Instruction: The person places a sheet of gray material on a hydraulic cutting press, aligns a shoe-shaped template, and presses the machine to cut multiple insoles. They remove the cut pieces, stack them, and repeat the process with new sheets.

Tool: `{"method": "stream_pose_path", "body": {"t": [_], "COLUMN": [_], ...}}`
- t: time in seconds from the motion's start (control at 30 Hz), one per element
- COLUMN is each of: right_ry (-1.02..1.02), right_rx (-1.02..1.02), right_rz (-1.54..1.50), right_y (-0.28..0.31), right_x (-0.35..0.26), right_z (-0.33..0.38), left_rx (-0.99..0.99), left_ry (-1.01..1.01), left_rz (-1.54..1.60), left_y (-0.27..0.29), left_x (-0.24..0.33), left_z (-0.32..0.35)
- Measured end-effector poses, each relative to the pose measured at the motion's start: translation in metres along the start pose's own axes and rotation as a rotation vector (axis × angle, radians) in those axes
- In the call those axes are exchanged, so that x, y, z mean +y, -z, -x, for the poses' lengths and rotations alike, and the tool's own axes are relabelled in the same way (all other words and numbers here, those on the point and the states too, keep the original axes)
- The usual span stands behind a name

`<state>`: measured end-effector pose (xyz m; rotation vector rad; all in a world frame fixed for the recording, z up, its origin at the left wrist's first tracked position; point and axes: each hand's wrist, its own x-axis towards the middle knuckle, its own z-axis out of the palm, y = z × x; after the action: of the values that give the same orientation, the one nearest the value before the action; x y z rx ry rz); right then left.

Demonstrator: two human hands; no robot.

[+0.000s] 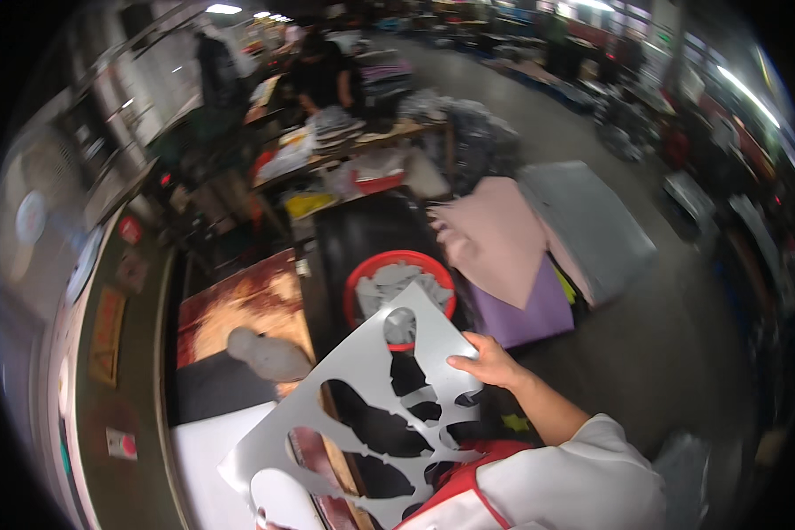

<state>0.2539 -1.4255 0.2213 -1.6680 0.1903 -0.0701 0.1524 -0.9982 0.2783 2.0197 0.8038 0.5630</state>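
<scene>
A pale grey sheet (pixel 336 362) with several sole-shaped holes cut through it is held up at a tilt in front of me. My right hand (pixel 486 360) is closed on its right edge, thumb on top. Of my left hand (pixel 267 525) only a sliver shows at the bottom edge, close to the sheet's lower corner and a white rounded piece (pixel 284 499); its grip is hidden. Grey sole-shaped pieces (pixel 274 353) lie on a worn red and tan board (pixel 230 300), left of the sheet.
Beyond the sheet, a red basin (pixel 355 287) holds grey scraps. Pink sheets (pixel 495 230), purple sheets (pixel 526 309) and grey sheets (pixel 592 230) are stacked to its right. A machine panel with a red button (pixel 124 444) stands at left. Another person (pixel 318 75) is at a far table.
</scene>
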Motion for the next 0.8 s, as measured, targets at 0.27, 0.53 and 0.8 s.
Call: {"method": "stream_pose_path", "body": {"t": [0.27, 0.53, 0.8], "right_ry": [0.03, -0.133, 0.018], "right_rx": [0.524, 1.206, 1.816], "right_rz": [0.293, -0.035, -0.351], "right_y": [0.096, 0.206, 0.297], "right_x": [0.033, 0.089, 0.177], "right_z": [0.135, 0.312, 0.488], "left_rx": [-0.719, -1.267, -1.639], "left_ry": [-0.41, -0.688, -1.094], "left_rz": [0.212, 0.288, -0.004], "left_y": [-0.141, -0.227, -0.306], "left_x": [0.086, 0.156, 0.213], "left_z": [0.06, 0.223, 0.498]}}
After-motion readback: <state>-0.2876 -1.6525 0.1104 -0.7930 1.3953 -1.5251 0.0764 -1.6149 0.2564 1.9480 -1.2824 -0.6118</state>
